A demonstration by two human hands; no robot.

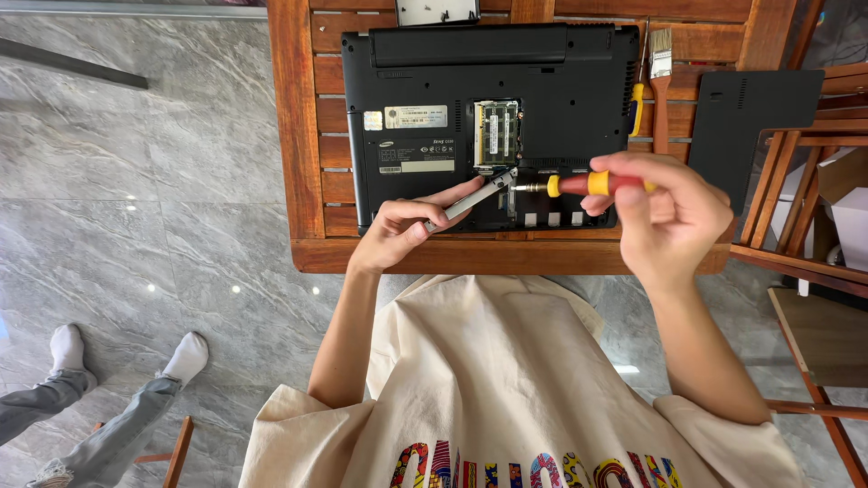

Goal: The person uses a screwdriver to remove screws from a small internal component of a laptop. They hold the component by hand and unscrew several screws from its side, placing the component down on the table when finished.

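With the black cover (755,126) already off the upturned laptop (488,126), the left hand (398,230) grips a silver bracket (475,196) above its open bay, the right hand (665,212) pinching a red-yellow screwdriver (579,184) against the bracket's end, so removal seems unfinished.

Bright, even daylight; small glare spots on the glossy floor (163,244); sharp focus; slight wide-angle bending at edges.
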